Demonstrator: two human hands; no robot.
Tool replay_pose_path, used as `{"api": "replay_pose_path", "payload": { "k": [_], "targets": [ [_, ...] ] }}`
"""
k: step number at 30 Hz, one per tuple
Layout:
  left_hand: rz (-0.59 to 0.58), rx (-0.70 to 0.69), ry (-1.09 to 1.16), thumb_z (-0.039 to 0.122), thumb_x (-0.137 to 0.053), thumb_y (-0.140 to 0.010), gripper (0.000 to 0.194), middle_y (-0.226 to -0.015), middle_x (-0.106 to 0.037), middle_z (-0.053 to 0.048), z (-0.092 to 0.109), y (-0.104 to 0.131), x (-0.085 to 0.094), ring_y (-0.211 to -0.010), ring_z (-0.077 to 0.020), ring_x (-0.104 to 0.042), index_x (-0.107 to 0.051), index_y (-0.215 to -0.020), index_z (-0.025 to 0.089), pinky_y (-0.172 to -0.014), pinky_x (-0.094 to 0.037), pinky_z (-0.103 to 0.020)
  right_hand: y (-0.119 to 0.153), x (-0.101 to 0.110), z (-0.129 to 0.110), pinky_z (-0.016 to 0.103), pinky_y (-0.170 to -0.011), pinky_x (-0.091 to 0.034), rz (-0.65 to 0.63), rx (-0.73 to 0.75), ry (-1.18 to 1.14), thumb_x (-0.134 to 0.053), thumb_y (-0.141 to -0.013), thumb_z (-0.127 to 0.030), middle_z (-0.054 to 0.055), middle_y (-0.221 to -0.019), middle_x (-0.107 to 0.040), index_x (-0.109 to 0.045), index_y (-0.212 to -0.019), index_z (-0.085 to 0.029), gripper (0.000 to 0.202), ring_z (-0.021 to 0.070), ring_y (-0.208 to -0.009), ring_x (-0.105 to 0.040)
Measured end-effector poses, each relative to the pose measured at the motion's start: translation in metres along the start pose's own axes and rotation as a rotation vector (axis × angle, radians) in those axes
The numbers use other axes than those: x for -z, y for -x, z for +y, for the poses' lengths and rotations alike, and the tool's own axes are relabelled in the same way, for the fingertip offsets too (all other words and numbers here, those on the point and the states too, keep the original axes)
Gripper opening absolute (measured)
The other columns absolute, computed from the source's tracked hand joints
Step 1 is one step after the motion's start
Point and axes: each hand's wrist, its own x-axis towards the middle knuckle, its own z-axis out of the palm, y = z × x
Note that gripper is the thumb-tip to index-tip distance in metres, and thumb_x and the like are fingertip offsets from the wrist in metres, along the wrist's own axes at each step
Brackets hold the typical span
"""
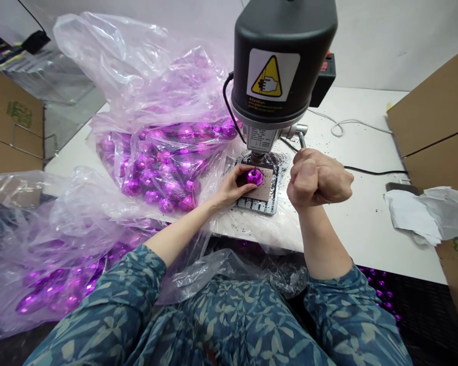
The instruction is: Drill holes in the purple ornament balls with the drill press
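My left hand (pixel 233 186) pinches a shiny purple faceted ball (pixel 255 176) between thumb and fingers. The ball rests on a small brown board (pixel 266 189), which lies on the slotted metal base (pixel 273 207) of a bench drill press (pixel 278 76). A dark hole shows on top of the ball, right under the drill's chuck (pixel 257 156). My right hand (pixel 318 178) is closed in a fist around the drill press's feed lever (pixel 302 138); most of the lever is hidden by the fingers.
Clear plastic bags (pixel 152 101) full of purple balls (pixel 168 178) lie left of the drill press, another bag (pixel 64 274) hanging lower. Dark shavings litter the white table (pixel 366 218). Cardboard boxes (pixel 435 101) stand at right, near white paper (pixel 414 216) and cables (pixel 374 170).
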Motion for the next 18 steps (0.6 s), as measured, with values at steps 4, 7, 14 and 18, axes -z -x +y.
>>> {"api": "replay_pose_path", "payload": {
  "k": [4, 7, 14, 18],
  "targets": [
    [0.005, 0.008, 0.019, 0.065, -0.082, -0.088, 0.067, -0.132, -0.073, -0.017, 0.001, 0.0, -0.001, -0.122, -0.0282, -0.072, -0.06, -0.132, 0.02, -0.11, -0.059, -0.051, -0.002, 0.001, -0.002, 0.024, -0.032, -0.025, -0.08, 0.052, -0.066, -0.053, -0.092, -0.007, -0.01, -0.045, -0.025, -0.023, -0.061, -0.022, 0.046, 0.0038, -0.031, -0.025],
    [0.001, 0.015, 0.027, 0.062, -0.083, -0.088, 0.066, -0.134, -0.073, -0.017, 0.001, -0.001, -0.001, -0.123, -0.0281, -0.072, -0.06, -0.133, 0.018, -0.11, -0.059, -0.051, -0.016, -0.006, -0.004, 0.026, -0.034, -0.018, -0.006, -0.052, -0.006, -0.054, -0.098, -0.012, -0.009, -0.045, -0.024, -0.026, -0.058, -0.021, 0.049, 0.0039, -0.033, -0.025],
    [0.02, 0.07, 0.06, 0.05, -0.087, -0.088, 0.06, -0.134, -0.073, -0.016, 0.004, -0.001, -0.003, -0.123, -0.0276, -0.072, -0.06, -0.131, 0.018, -0.11, -0.06, -0.051, -0.07, -0.036, 0.001, 0.036, -0.044, -0.018, 0.147, -0.511, 0.165, -0.053, -0.087, -0.085, -0.005, -0.044, -0.028, -0.024, -0.055, -0.026, 0.073, 0.0095, -0.039, -0.021],
    [0.034, 0.03, 0.018, 0.045, -0.086, -0.09, 0.055, -0.132, -0.072, -0.016, 0.01, 0.0, -0.001, -0.118, -0.0259, -0.073, -0.06, -0.131, 0.019, -0.104, -0.062, -0.047, -0.078, -0.037, 0.017, 0.034, -0.038, -0.015, 0.166, -0.483, 0.021, -0.063, -0.078, -0.083, -0.007, -0.042, -0.027, -0.029, -0.052, -0.026, 0.072, 0.008, -0.033, -0.025]
  ]
}}
